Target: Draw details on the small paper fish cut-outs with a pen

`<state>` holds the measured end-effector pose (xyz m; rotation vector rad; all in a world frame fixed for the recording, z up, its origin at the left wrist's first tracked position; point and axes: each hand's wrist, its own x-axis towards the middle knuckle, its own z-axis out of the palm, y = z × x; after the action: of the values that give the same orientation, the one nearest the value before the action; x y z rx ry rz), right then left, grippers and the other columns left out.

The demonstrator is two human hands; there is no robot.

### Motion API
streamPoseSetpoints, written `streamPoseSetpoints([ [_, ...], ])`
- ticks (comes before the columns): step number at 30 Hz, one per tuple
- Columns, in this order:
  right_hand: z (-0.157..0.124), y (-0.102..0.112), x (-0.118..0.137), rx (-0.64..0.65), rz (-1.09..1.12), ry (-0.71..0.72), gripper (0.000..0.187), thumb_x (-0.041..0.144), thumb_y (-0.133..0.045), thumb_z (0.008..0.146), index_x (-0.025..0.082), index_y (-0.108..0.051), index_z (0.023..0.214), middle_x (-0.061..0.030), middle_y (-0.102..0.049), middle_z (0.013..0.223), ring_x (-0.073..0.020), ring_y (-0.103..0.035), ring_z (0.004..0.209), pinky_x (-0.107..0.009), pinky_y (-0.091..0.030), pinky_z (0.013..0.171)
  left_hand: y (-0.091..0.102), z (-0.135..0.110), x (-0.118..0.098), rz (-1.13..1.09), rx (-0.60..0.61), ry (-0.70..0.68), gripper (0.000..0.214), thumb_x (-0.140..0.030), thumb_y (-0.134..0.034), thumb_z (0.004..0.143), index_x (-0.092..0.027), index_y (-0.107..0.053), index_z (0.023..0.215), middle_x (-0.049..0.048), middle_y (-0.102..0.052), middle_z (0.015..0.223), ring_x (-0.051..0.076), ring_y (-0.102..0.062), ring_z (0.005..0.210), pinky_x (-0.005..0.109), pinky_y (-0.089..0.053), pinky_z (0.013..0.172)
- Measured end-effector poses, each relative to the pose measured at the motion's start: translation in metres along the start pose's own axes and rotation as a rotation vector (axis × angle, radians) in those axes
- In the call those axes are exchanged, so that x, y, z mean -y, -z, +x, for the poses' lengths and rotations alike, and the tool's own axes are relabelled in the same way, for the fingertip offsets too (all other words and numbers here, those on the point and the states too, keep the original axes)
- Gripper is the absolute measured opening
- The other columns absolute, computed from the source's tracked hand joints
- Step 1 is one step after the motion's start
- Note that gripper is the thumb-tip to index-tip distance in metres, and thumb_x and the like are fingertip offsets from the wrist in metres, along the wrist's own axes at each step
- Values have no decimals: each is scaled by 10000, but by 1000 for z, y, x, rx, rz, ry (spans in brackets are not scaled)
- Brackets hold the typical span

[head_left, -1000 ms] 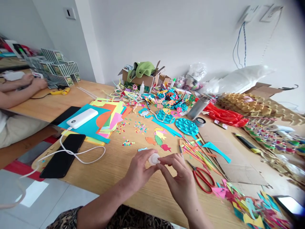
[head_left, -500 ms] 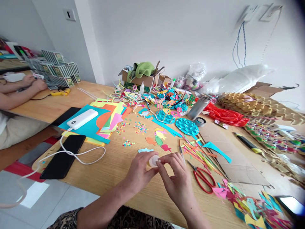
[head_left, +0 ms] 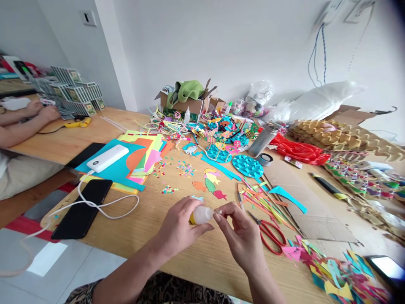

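Note:
My left hand [head_left: 179, 226] is closed round a small translucent glue bottle [head_left: 201, 214], held on its side above the wooden table [head_left: 152, 230]. My right hand [head_left: 242, 236] pinches the bottle's tip with thumb and fingers. Just beyond the hands lie small paper fish [head_left: 210, 185] in orange, green, yellow and pink, with a pale blue one partly hidden behind my left hand. Red-handled scissors [head_left: 268, 236] lie right of my right hand.
A black phone [head_left: 84, 207] with a white cable, a white power bank [head_left: 103, 158] on stacked coloured paper, teal discs [head_left: 247, 165], a steel flask [head_left: 262, 141], paper strips and scraps crowd the table. Another person's arms [head_left: 28, 122] rest at far left.
The bottle has turned from showing its round end to lying sideways in my left hand. My right fingers have shifted onto its tip. Both hands sit slightly lower.

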<state>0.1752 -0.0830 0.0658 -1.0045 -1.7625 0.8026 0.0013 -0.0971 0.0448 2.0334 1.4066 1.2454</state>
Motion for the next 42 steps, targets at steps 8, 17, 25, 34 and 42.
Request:
streamPoseSetpoints([
  [8, -1, 10, -6, 84, 3, -126, 193, 343, -604, 915, 200, -603, 786, -15, -609, 739, -167, -549, 703, -281, -430, 661, 18, 3, -4, 399, -40, -247, 516, -184, -831, 725, -149, -522, 1136, 89, -641, 1016, 271, -605, 917, 418, -507, 807],
  [17, -3, 12, -5, 69, 73, -256, 302, 417, -598, 893, 178, -618, 710, -14, -580, 642, -147, -505, 611, -252, -399, 565, 18, 3, -9, 562, -8, -335, 364, -190, -689, 862, -98, -526, 1174, 109, -634, 1001, 273, -592, 886, 423, -491, 790],
  [25, -7, 3, -8, -34, 171, -402, 335, 455, -635, 824, 158, -615, 668, -15, -559, 588, -129, -472, 543, -240, -378, 503, 10, -1, -10, 615, -11, -346, 269, -182, -587, 919, -92, -530, 1166, 102, -638, 961, 264, -593, 848, 413, -498, 753],
  [34, -10, -3, -16, -123, 392, -548, 326, 444, -734, 728, 148, -624, 648, 29, -507, 539, -75, -426, 397, -192, -367, 357, 3, -1, -10, 660, -9, -338, 288, -149, -611, 883, -92, -534, 1155, 104, -647, 952, 270, -601, 825, 407, -500, 726],
  [42, -14, -4, -22, -180, 526, -541, 334, 456, -768, 723, 146, -659, 667, 14, -539, 575, -78, -454, 410, -182, -406, 320, -2, -4, -9, 575, 13, -266, 397, -177, -692, 837, -113, -507, 1183, 100, -653, 974, 273, -615, 855, 420, -521, 758],
])
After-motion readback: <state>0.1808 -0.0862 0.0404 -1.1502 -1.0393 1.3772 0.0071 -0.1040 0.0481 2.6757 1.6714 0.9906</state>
